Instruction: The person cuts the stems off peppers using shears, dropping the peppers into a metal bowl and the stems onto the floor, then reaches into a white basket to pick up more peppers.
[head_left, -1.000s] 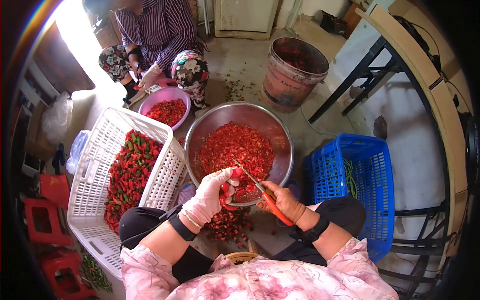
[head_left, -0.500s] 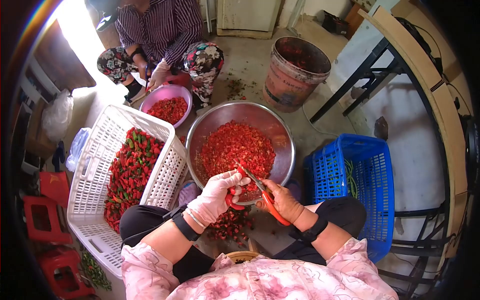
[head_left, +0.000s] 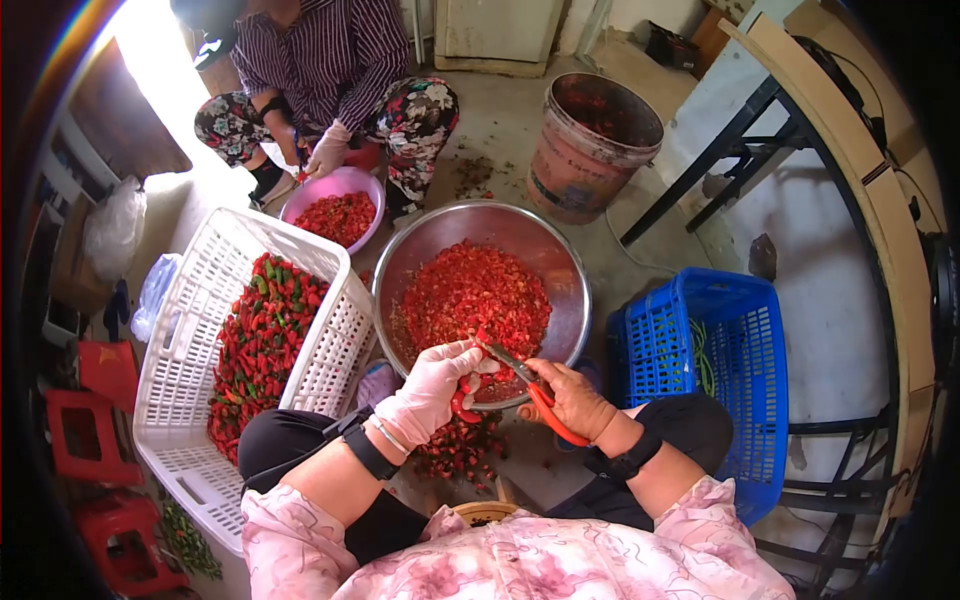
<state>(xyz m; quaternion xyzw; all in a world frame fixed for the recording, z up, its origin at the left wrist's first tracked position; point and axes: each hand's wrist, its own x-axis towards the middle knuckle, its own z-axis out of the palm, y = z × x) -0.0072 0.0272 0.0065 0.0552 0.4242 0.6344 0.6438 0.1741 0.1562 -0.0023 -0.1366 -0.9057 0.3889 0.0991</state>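
Observation:
My left hand [head_left: 440, 383], in a pale glove, is closed round red peppers [head_left: 464, 398], one sticking out below the palm and another at the fingertips. My right hand [head_left: 572, 400], bare, grips orange-handled scissors [head_left: 545, 402]. The scissor blades meet the pepper at my left fingertips, above the near part of a large steel bowl [head_left: 405, 250]. Chopped red pepper [head_left: 475, 300] fills much of the bowl's bottom. A white basket [head_left: 180, 345] of whole red and green peppers [head_left: 262, 345] stands to the left.
Across from me a person [head_left: 330, 60] works over a purple basin [head_left: 372, 190] of chopped pepper. A stained bucket [head_left: 575, 175] stands behind the bowl, a blue crate [head_left: 755, 390] at right. Red stools [head_left: 95, 440] are at far left; pepper pieces [head_left: 460, 450] lie below my hands.
The scissor blades have closed somewhat on the pepper, and my right fingers have shifted on the handles. The other person's gloved hand and near knee have moved slightly to the right.

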